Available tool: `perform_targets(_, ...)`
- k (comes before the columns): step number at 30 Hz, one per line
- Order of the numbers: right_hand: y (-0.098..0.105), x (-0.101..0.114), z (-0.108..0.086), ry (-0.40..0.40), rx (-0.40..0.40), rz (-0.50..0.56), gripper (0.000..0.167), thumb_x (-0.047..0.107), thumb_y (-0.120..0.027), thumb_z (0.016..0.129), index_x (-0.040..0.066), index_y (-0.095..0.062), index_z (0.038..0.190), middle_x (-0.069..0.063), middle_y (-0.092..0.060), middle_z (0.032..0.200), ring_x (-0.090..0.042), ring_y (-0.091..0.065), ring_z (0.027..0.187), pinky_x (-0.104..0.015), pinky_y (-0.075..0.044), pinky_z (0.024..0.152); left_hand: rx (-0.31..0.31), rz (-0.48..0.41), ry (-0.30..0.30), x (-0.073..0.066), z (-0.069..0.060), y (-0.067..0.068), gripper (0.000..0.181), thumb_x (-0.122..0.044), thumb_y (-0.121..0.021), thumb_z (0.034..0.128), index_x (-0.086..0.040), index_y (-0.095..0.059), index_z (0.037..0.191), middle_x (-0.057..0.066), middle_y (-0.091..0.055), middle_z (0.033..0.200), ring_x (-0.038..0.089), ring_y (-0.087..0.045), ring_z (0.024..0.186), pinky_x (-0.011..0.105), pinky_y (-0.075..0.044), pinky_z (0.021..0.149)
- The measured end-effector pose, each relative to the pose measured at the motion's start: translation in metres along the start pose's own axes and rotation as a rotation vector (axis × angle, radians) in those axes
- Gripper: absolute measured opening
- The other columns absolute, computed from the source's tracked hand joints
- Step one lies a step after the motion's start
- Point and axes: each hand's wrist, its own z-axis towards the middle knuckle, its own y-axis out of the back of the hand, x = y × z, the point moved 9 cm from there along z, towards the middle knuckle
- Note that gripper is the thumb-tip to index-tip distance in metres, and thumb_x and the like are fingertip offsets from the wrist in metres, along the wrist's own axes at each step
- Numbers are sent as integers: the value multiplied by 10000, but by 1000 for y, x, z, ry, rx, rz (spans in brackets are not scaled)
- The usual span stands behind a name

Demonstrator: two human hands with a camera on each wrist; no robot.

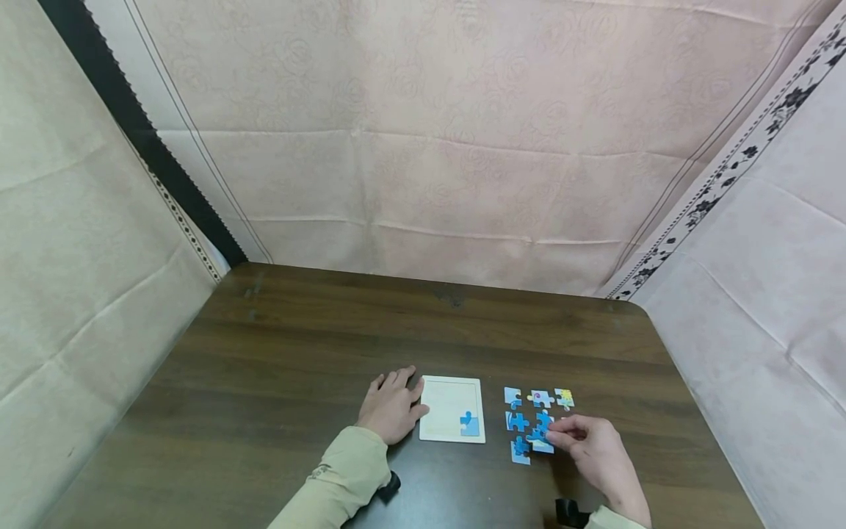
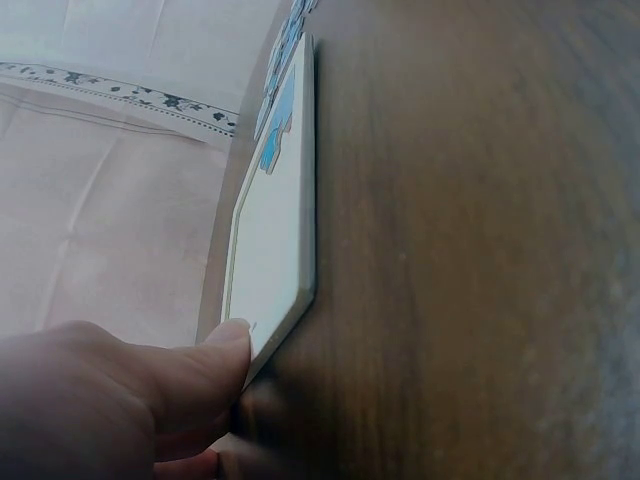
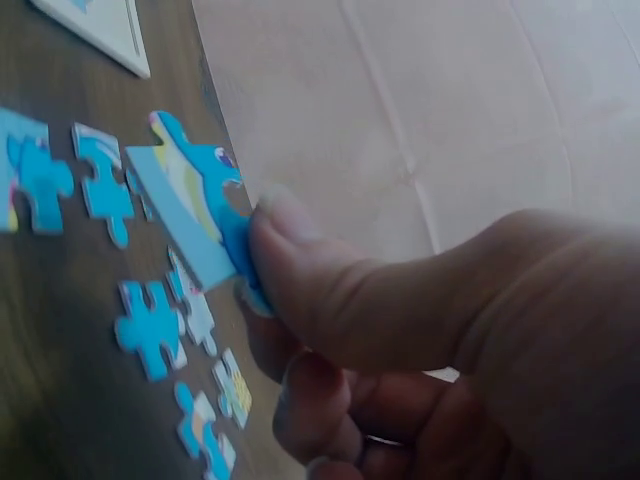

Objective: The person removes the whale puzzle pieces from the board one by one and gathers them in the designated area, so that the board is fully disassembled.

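My right hand (image 1: 598, 448) pinches a blue jigsaw piece (image 3: 195, 200) between thumb and fingers. That piece is raised off the table and tilted, with a cartoon eye and a yellow-white patch on it. Under and beside it lie several loose jigsaw pieces, among them a blue one (image 3: 150, 328). Left of them is a white puzzle tray (image 1: 444, 404), with blue jigsaw pieces (image 1: 470, 427) in its lower right corner. At the tray's left edge rests my left hand (image 1: 391, 411), fingers spread on the table and the thumb (image 2: 225, 345) on the tray's rim.
Both sit on a dark brown wooden table (image 1: 264, 411). Pale cloth (image 1: 429, 147) hangs behind and at both sides of it. A yellow piece (image 1: 565, 397) is at the far right of the loose group.
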Motion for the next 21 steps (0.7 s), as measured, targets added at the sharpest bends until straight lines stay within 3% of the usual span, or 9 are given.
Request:
perform_targets(8,7,-15,0,-4,-4,-33,75,185,-737,871,118,-769,878,-8,-723,894,-147,-589,781,-310,-470,659,-10,-47,-6,0,0,3,520,-419,-591,954,-134,-560,1388,101,-416,1482,304,-395,1339,560,-278,1086)
perform_targets(12,7,-21,-1,-11,1,-53,46,143,-731,873,116,-766,858,-11,-721,877,-146,-584,764,-307,-468,652,-5,-48,-5,0,0,3,521,-421,-586,957,-135,-556,1392,100,-412,1486,304,-391,1343,562,-274,1088)
perform_targets(21,1,-32,1,-67,37,-88,82,211,-747,866,130,-763,859,-39,-711,930,-183,-563,811,-378,-465,733,-1,-34,-4,0,1,3,525,-431,-576,959,-142,-552,1397,96,-410,1489,298,-387,1349,560,-274,1089)
